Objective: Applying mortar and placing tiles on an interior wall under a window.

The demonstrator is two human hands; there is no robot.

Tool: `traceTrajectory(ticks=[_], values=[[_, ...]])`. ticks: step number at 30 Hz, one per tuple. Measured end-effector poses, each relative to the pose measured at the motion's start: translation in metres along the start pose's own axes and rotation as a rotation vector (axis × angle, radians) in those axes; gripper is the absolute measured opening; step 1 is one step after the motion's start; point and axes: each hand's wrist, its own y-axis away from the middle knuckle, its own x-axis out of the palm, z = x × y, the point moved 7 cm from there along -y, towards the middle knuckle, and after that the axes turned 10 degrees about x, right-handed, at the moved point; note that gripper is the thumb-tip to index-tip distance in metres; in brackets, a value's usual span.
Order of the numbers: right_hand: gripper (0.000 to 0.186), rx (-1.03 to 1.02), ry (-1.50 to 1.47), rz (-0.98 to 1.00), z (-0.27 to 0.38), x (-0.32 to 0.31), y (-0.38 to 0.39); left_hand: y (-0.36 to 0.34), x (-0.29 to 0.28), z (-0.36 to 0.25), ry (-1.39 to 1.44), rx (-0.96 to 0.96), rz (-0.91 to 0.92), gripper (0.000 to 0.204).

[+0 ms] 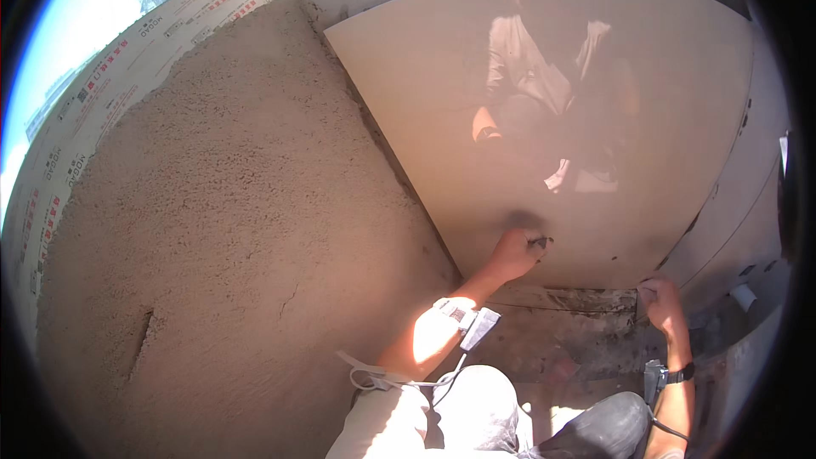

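Observation:
A large glossy beige tile [595,93] stands against the wall ahead, with my reflection in it. My left hand [517,255] is closed in front of its lower part, knuckles close to the surface. Something small and dark shows at the fingers, too small to name. Down at the tile's lower right corner, my right hand [662,303] has its fingers curled together at the edge. Whatever they pinch, if anything, is hidden. Beneath the tile runs a rough, dirty strip [578,299] along the wall's foot.
Rough grey-brown plaster [229,170] covers the wall on my left. Above it is a window frame [127,68] in printed film. More pale tiles [735,221] line the right wall, with dark joints between. A small white cylinder [743,296] is low at the right. My knees [480,404] are bent below.

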Motion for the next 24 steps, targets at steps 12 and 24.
traceTrajectory(ticks=[12,24], values=[[0.02,0.215,-0.381,-0.426,0.011,-0.052,-0.015,-0.031,-0.025,-0.028,0.143,0.11,-0.197,0.035],[0.022,0.215,-0.332,-0.395,0.085,-0.053,-0.043,-0.004,0.04,0.003,0.084,0.183,0.069,0.029]])
